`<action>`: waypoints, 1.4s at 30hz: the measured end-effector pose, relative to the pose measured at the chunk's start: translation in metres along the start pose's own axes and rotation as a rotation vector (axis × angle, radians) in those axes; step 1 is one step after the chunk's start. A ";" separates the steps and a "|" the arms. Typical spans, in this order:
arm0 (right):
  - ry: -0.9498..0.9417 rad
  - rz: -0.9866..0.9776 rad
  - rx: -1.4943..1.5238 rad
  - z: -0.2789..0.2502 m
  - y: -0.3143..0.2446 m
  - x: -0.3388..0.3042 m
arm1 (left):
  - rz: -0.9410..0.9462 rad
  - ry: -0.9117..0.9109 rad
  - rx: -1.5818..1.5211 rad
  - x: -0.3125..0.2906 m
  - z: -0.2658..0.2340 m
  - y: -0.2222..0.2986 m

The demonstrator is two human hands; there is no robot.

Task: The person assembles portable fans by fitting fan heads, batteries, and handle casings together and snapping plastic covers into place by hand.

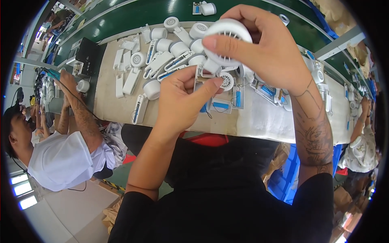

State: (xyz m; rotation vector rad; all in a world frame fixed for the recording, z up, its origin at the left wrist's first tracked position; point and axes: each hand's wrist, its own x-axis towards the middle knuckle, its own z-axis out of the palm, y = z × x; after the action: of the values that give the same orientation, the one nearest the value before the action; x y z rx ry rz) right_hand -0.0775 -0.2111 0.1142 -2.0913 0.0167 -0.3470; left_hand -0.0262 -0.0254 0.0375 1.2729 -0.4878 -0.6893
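A white handheld fan point(231, 26) is raised over the bench between my hands. My right hand point(265, 50) grips its round grille head, thumb on the near side and fingers over the top. Lower down, my left hand point(181, 97) pinches the fan's handle point(201, 75), which looks open-backed, between thumb and fingers. Just beyond my left thumb a small round grille point(227, 81) shows. Below it, open handle shells with a blue battery cell point(221, 105) and thin wires lie on the bench; a dark wire dangles near my left fingertips.
White fan heads point(178, 49) and handle shells point(131, 81) crowd the bench's left side. More open shells with blue cells point(267, 90) lie right. Behind runs a green conveyor point(133, 20). A co-worker point(60, 158) holds a teal tool at left; another person point(362, 150) sits right. Blue crate point(285, 174) below.
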 end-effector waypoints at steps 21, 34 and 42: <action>0.328 0.241 0.857 0.051 0.028 -0.025 | -0.023 0.053 -0.220 0.002 0.003 0.013; 0.231 0.053 0.585 0.022 0.013 -0.020 | -0.003 -0.004 -0.218 0.003 -0.002 0.024; -0.209 -0.039 0.216 -0.020 0.007 -0.013 | -0.164 -0.123 -0.152 -0.016 0.010 0.021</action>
State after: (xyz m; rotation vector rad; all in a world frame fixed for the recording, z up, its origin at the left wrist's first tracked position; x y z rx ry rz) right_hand -0.0940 -0.2294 0.1144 -1.9057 -0.1791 -0.1449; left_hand -0.0397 -0.0181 0.0607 1.1399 -0.4253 -0.9299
